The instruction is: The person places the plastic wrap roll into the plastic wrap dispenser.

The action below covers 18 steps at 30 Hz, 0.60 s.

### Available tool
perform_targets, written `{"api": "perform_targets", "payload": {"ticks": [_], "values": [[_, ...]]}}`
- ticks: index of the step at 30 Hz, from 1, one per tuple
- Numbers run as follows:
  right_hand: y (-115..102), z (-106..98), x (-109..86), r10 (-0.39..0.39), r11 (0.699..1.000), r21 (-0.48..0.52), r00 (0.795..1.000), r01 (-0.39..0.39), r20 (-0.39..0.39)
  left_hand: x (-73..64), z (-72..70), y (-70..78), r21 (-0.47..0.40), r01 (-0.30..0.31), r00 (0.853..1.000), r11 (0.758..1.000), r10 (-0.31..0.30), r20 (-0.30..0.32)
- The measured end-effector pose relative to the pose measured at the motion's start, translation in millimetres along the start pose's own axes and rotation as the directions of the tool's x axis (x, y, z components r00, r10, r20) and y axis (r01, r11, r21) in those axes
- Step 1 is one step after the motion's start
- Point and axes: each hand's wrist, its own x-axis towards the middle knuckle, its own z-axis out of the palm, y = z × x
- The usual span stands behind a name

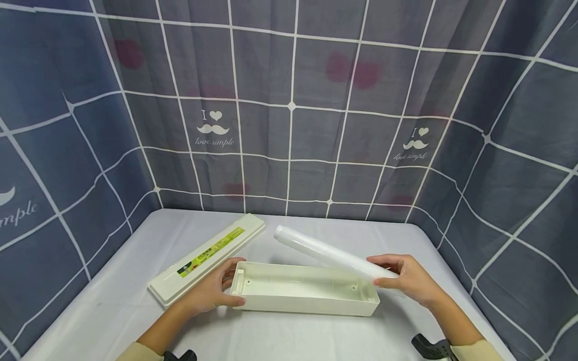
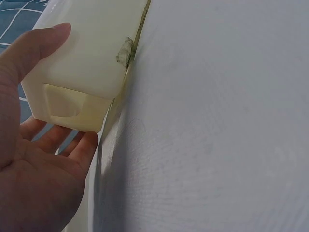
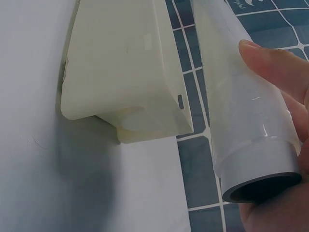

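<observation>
Here's my left hand (image 1: 209, 293) gripping the left end of the open box (image 1: 307, 305), thumb near, fingers far, and over on the right my right hand (image 1: 408, 278) pinches the white roll (image 1: 320, 250) near its right end, fingers parted by its thickness, the roll slanting far-left, raised at the box's far right; the lid (image 1: 209, 255) lies left on the table (image 1: 316, 338)

A dark blue-grey curtain (image 1: 266, 60) is hanging across the back and along both sides, white lines (image 1: 291, 106) crossing it in a grid. White moustaches (image 1: 205, 129), "love simple" lettering (image 1: 214, 142) and blurred red spots (image 1: 130, 54) are showing on it, while a white cloth (image 1: 316, 338) is lying spread out below
</observation>
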Motion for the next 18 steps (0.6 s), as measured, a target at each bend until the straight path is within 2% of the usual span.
{"api": "perform_targets", "payload": {"ticks": [10, 18], "values": [[-0.4, 8.2, 9.7, -0.031, 0.999, 0.025, 0.997, 0.03, 0.073, 0.0, 1.2, 0.9, 0.005, 0.006, 1.0, 1.0, -0.006, -0.005], [-1.8, 13.2, 17.1, -0.068, 0.998, 0.004, 0.991, 0.068, 0.115, 0.2, 1.2, 1.2, -0.011, -0.009, 1.0, 1.0, 0.009, 0.004]]}}
